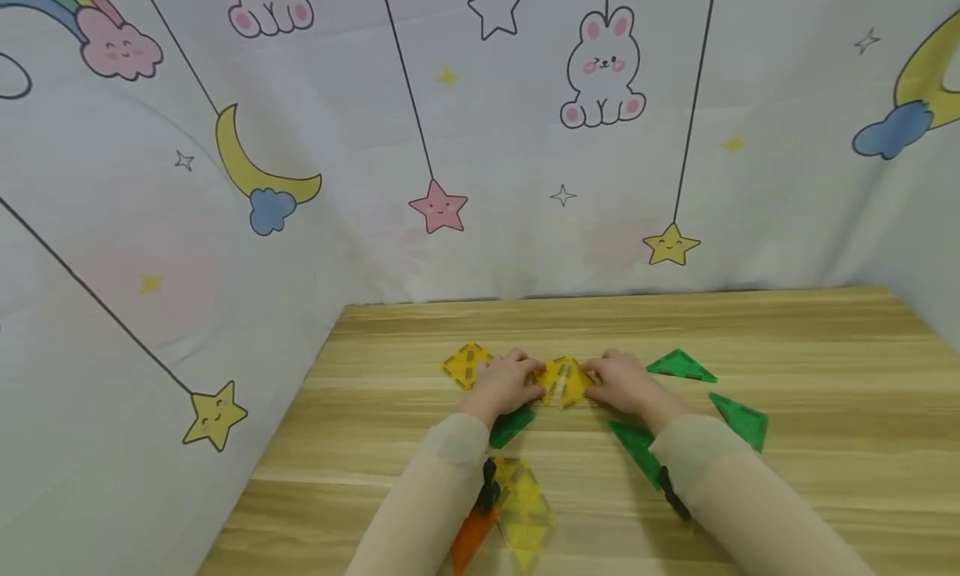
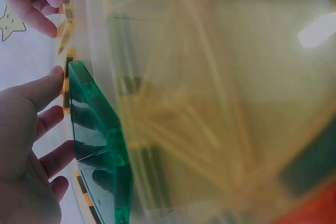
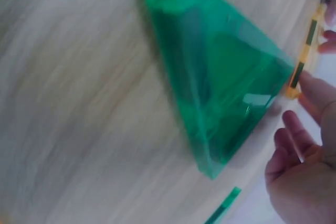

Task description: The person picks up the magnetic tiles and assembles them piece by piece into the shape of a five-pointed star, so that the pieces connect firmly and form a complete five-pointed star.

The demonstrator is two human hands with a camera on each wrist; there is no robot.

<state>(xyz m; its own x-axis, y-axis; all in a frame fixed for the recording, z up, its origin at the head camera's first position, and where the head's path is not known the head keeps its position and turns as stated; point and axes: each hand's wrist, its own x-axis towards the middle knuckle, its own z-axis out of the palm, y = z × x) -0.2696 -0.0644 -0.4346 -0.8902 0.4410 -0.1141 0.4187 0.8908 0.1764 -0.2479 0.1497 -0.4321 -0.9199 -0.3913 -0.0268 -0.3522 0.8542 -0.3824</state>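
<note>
Yellow tiles (image 1: 575,383) are between the left hand (image 1: 510,383) and right hand (image 1: 626,383), pinched by thumbs and fingers. A sleeve (image 1: 423,501) hides some of an orange piece (image 1: 472,541); the dark thing (image 1: 489,486) beside it looks blurry.

Leftmost yellow piece (image 1: 457,367), seemingly diamond-shaped, partly behind the left hand (image 1: 504,384)
</note>
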